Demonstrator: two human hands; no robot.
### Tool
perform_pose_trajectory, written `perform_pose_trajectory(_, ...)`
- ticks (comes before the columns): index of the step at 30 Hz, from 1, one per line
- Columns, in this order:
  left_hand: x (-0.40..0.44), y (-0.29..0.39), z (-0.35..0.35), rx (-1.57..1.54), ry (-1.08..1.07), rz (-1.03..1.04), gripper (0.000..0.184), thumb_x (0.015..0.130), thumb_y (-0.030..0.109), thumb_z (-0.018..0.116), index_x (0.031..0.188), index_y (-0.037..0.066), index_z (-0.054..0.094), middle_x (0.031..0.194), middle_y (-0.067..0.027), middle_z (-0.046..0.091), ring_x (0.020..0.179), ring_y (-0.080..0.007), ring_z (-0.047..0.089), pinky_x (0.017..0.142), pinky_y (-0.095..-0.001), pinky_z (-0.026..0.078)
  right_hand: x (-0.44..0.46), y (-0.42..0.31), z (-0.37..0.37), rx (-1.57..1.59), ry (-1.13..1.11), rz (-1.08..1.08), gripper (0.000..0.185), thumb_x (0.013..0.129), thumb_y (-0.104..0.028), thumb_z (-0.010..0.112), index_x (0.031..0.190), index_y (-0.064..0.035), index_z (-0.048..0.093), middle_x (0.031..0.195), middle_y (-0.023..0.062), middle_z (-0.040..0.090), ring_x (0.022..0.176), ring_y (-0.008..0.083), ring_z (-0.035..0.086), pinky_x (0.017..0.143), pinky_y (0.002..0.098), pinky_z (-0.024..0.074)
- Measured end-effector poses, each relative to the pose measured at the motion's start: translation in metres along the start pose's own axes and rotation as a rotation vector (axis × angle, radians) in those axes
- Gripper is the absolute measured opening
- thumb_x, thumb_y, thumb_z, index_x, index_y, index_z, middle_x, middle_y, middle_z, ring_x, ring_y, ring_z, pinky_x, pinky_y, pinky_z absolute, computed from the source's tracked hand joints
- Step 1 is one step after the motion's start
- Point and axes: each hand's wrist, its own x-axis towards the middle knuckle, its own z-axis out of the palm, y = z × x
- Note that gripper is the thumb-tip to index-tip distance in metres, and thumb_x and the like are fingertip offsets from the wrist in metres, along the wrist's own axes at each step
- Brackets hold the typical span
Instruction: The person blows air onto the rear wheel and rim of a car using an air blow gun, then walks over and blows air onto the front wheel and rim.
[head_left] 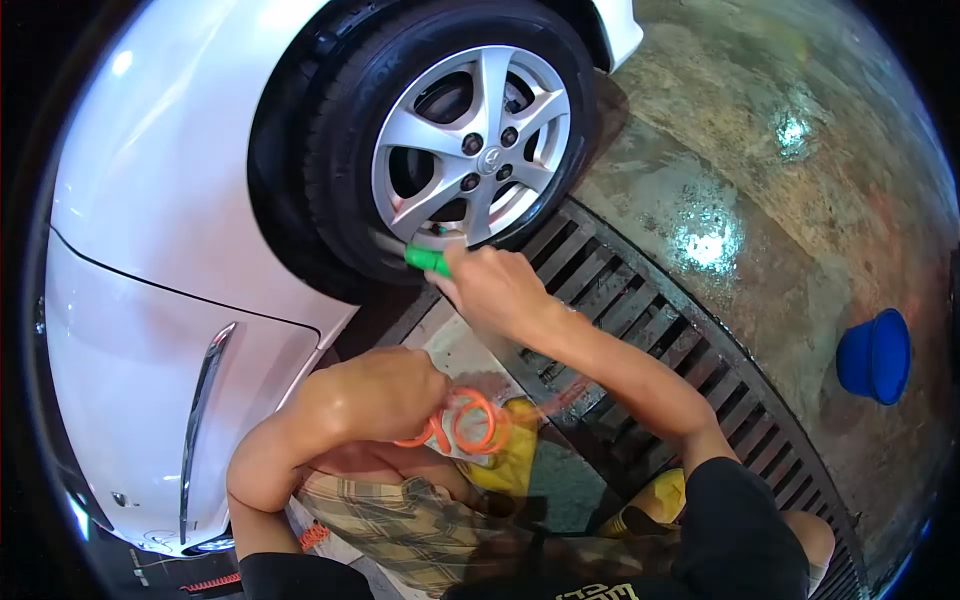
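My right hand (pixel 490 285) is closed around a green handle (pixel 428 260), its tip beside the lower edge of a silver alloy wheel (pixel 490 160). Around the rim is a black tire (pixel 345 170) on a white car (pixel 170 150). Closed too, my left hand (pixel 395 395) is below and to the left, next to an orange coiled hose (pixel 475 422). What its fingers hold is hidden.
A metal floor grate (pixel 640 330) runs diagonally beneath my right arm. At the right, a blue bucket (pixel 875 357) stands on the wet concrete floor (pixel 750 190). Yellow boots (pixel 505 455) show below my hands.
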Motion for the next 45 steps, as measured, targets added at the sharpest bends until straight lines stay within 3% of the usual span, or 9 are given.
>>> perform_pose_trajectory(6,-0.001,0.002,-0.006,-0.062,-0.007,-0.016,0.021,0.079,0.018,0.074,0.087,-0.001,0.067,0.073,-0.0213,0.066,0.074,-0.0391,0.066,0.067,-0.0438,0.053,-0.002,0.055,-0.006,-0.104,0.221,0.225,0.031,0.092,-0.029,0.061,0.092,0.0018,0.055,0.069,0.0237,0.065,0.065,0.0450,0.065,0.056,0.0519,0.0537)
perform_pose_trajectory(9,-0.001,0.002,-0.008,-0.073,-0.006,-0.025,0.021,0.080,0.018,0.073,0.087,0.000,0.068,0.072,-0.0216,0.066,0.073,-0.0390,0.066,0.066,-0.0440,0.052,-0.013,0.108,-0.011,-0.278,-0.280,0.128,0.033,0.092,-0.030,0.061,0.092,0.0022,0.057,0.070,0.0260,0.065,0.069,0.0445,0.066,0.062,0.0530,0.0541)
perform_pose_trajectory(13,-0.003,0.001,-0.003,-0.048,0.034,-0.007,0.018,0.084,0.018,0.069,0.087,0.000,0.068,0.070,-0.0220,0.065,0.072,-0.0394,0.066,0.065,-0.0451,0.052,-0.005,0.100,-0.054,-0.182,0.308,0.438,0.037,0.092,-0.034,0.062,0.090,0.0028,0.059,0.078,0.0298,0.066,0.076,0.0485,0.066,0.067,0.0548,0.0533)
perform_pose_trajectory(19,0.004,0.006,-0.013,-0.074,-0.017,-0.063,0.027,0.094,0.022,0.056,0.087,0.000,0.070,0.075,-0.0228,0.066,0.078,-0.0396,0.066,0.073,-0.0454,0.053,-0.005,0.119,-0.063,-0.262,-0.123,0.291,0.036,0.093,-0.032,0.058,0.099,0.0036,0.059,0.089,0.0296,0.067,0.085,0.0449,0.067,0.074,0.0535,0.0545)
perform_pose_trajectory(21,0.003,0.001,-0.008,-0.087,0.028,-0.064,0.020,0.089,0.018,0.061,0.086,0.000,0.069,0.073,-0.0223,0.066,0.075,-0.0397,0.066,0.070,-0.0453,0.053,-0.001,0.127,-0.056,-0.103,0.357,0.519,0.043,0.092,-0.038,0.061,0.098,0.0050,0.061,0.084,0.0308,0.066,0.081,0.0495,0.065,0.073,0.0547,0.0533)
perform_pose_trajectory(31,0.006,0.000,-0.010,-0.093,0.004,-0.038,0.013,0.079,0.011,0.068,0.084,-0.001,0.067,0.072,-0.0231,0.065,0.074,-0.0398,0.066,0.065,-0.0443,0.052,-0.001,0.167,-0.062,-0.207,-0.276,0.459,0.041,0.092,-0.038,0.060,0.102,0.0017,0.062,0.097,0.0304,0.067,0.096,0.0454,0.065,0.083,0.0532,0.0526)
perform_pose_trajectory(35,0.004,0.001,-0.006,-0.028,0.071,0.008,0.014,0.079,0.011,0.068,0.083,-0.002,0.067,0.070,-0.0230,0.064,0.073,-0.0399,0.066,0.065,-0.0443,0.052,0.011,0.164,-0.064,-0.103,0.255,0.692,0.040,0.090,-0.035,0.062,0.111,-0.0004,0.064,0.104,0.0263,0.067,0.102,0.0436,0.064,0.089,0.0528,0.0507)
perform_pose_trajectory(37,0.005,0.007,-0.018,-0.057,-0.043,-0.085,0.017,0.085,0.014,0.061,0.087,0.000,0.070,0.079,-0.0217,0.067,0.079,-0.0377,0.067,0.074,-0.0445,0.052,0.008,0.166,-0.071,-0.234,-0.405,0.525,0.046,0.093,-0.040,0.059,0.115,0.0001,0.061,0.104,0.0305,0.065,0.104,0.0466,0.062,0.092,0.0524,0.0491)
perform_pose_trajectory(45,0.000,0.007,-0.011,-0.060,0.017,-0.050,0.022,0.089,0.017,0.060,0.082,-0.001,0.069,0.075,-0.0235,0.066,0.076,-0.0390,0.066,0.070,-0.0451,0.052,-0.008,0.207,-0.046,-0.142,0.171,0.692,0.052,0.092,-0.043,0.057,0.109,0.0061,0.061,0.105,0.0317,0.065,0.100,0.0468,0.063,0.090,0.0526,0.0501)
